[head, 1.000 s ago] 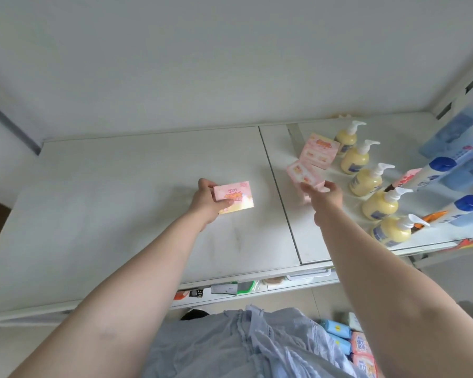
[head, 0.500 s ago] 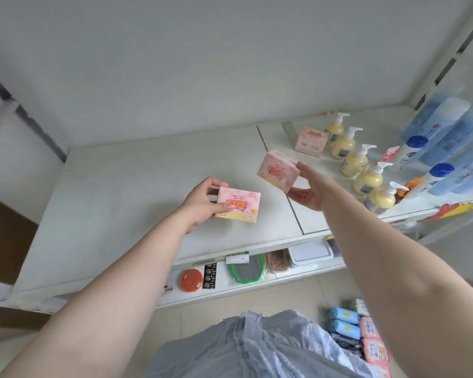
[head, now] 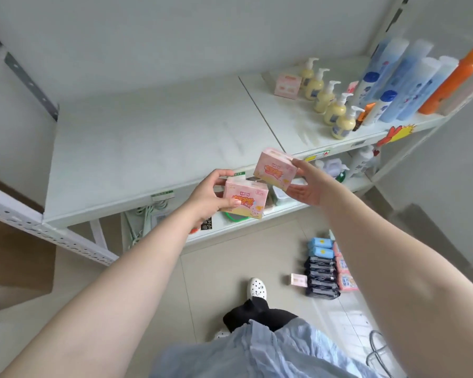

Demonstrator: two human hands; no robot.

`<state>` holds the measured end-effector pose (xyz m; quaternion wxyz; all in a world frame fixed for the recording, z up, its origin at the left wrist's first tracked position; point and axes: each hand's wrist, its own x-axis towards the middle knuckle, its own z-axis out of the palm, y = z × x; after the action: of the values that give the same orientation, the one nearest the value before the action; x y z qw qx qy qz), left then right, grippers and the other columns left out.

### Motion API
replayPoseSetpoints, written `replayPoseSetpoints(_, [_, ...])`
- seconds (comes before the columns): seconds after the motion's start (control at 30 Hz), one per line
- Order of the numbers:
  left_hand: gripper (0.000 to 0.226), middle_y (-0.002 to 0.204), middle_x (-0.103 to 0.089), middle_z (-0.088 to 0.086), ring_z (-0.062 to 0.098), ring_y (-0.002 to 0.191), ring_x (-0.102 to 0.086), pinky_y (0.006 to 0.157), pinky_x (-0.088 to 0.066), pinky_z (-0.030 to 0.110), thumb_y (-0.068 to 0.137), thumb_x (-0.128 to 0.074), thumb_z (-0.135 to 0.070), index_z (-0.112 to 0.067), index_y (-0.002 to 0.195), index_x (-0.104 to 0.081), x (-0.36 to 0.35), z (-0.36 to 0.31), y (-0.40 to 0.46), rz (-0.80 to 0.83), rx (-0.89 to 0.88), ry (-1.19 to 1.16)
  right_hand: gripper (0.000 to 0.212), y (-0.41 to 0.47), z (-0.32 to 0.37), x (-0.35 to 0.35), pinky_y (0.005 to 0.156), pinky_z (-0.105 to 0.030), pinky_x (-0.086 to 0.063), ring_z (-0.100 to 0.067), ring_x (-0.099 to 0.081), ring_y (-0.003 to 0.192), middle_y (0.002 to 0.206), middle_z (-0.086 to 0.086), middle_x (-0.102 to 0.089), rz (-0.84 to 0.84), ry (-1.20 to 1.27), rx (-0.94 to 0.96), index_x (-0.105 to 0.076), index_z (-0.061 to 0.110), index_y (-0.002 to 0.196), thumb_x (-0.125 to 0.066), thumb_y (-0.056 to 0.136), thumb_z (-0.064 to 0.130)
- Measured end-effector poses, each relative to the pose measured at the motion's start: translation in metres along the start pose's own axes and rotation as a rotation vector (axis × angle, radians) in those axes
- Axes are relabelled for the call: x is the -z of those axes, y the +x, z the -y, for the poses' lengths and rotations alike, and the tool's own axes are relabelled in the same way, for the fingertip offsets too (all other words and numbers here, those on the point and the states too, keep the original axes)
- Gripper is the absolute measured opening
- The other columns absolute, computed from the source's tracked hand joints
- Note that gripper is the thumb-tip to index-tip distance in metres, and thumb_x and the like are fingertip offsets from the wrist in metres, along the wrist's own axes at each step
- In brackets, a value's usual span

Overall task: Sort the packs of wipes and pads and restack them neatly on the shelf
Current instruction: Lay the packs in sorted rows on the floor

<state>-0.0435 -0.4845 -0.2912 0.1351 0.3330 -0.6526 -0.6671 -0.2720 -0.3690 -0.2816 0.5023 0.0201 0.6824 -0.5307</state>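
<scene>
Both hands are out in front of the white shelf (head: pixel 148 148), each with a pack. The left hand (head: pixel 210 196) grips a pink pack (head: pixel 246 201) by its left end, thumb across the printed front, fingers curled over the top edge, holding it in the air just below the shelf's front lip. The right hand (head: pixel 307 186) holds a second pink pack (head: pixel 275 170), fingertips on its upper right corner and the open palm under its lower side; this one sits tilted, a little higher and to the right of the first, the two packs nearly touching at their corners. Up on the shelf, a third pink pack (head: pixel 287 85) stands upright near the back, just beside a row of yellow pump bottles (head: pixel 331 107), with tall blue bottles (head: pixel 410 77) and an orange bottle (head: pixel 453 80) further right. Down on the floor (head: pixel 230 268), rows of blue, dark and pink packs (head: pixel 322 274) lie together, a small pink pack (head: pixel 298 280) just to their left.
</scene>
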Motion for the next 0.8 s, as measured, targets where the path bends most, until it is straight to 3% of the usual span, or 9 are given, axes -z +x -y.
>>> replayPoseSetpoints(0.1, [0.062,0.113,-0.055,-0.001,0.015,0.098,-0.060,0.076,-0.060,0.029,0.073,-0.072,0.013,-0.014,0.126,-0.053,-0.023,0.012,-0.019,0.039,0.011,-0.014,0.042,-0.021,-0.027,0.025,0.059,-0.031,-0.056,-0.027,-0.068,0.081,0.098,-0.021,-0.065,-0.061,0.026,-0.017,-0.053,0.012,0.111,-0.066,0.086,0.043])
replayPoseSetpoints(0.17, [0.059,0.111,-0.055,-0.004,0.018,0.095,-0.061,0.073,-0.060,0.030,0.073,-0.072,0.014,-0.012,0.123,-0.053,-0.038,0.020,-0.029,0.062,0.020,-0.028,0.036,-0.033,-0.041,0.042,0.066,-0.032,-0.056,-0.027,-0.066,0.082,0.098,-0.021,-0.064,-0.080,0.066,-0.020,-0.052,0.012,0.104,-0.065,0.088,0.041])
replayPoseSetpoints(0.33, [0.051,0.116,-0.055,0.003,0.016,0.091,-0.062,0.069,-0.060,0.031,0.072,-0.073,0.012,-0.021,0.108,-0.056,-0.070,0.035,-0.050,0.065,0.034,0.004,0.043,-0.061,-0.069,0.089,0.068,-0.032,-0.056,-0.027,-0.066,0.084,0.098,-0.020,-0.065,-0.089,0.114,-0.010,-0.051,0.012,0.119,-0.063,0.090,0.042])
replayPoseSetpoints(0.47, [0.052,0.119,-0.057,0.005,0.024,0.102,-0.060,0.080,-0.058,0.042,0.069,-0.077,0.009,-0.030,0.098,-0.059,-0.104,0.051,-0.065,-0.038,0.067,0.034,0.044,-0.087,-0.092,0.140,0.064,-0.031,-0.056,-0.028,-0.066,0.083,0.096,-0.020,-0.065,-0.134,0.130,-0.002,-0.053,0.012,0.121,-0.064,0.089,0.041])
replayPoseSetpoints(0.63, [0.053,0.120,-0.057,0.006,0.024,0.102,-0.060,0.076,-0.058,0.037,0.071,-0.076,0.006,-0.026,0.109,-0.056,-0.175,0.066,-0.090,-0.191,0.124,0.023,0.033,-0.119,-0.132,0.221,0.063,-0.031,-0.054,-0.027,-0.066,0.078,0.087,-0.018,-0.065,-0.173,0.059,-0.043,-0.052,0.014,0.100,-0.065,0.088,0.041])
replayPoseSetpoints(0.73, [0.055,0.110,-0.061,0.006,0.023,0.096,-0.060,0.082,-0.056,0.043,0.072,-0.075,0.005,-0.028,0.110,-0.052,-0.219,0.076,-0.107,-0.226,0.171,-0.022,0.041,-0.134,-0.160,0.270,0.079,-0.034,-0.057,-0.028,-0.068,0.085,0.093,-0.019,-0.067,-0.161,-0.002,-0.082,-0.052,0.014,0.108,-0.070,0.084,0.042])
replayPoseSetpoints(0.8, [0.054,0.106,-0.061,0.006,0.022,0.091,-0.060,0.076,-0.056,0.037,0.074,-0.073,0.006,-0.026,0.110,-0.050,-0.245,0.081,-0.119,-0.232,0.189,-0.078,0.041,-0.143,-0.179,0.297,0.092,-0.037,-0.054,-0.030,-0.068,0.093,0.098,-0.020,-0.069,-0.140,-0.031,-0.114,-0.052,0.015,0.108,-0.071,0.083,0.041])
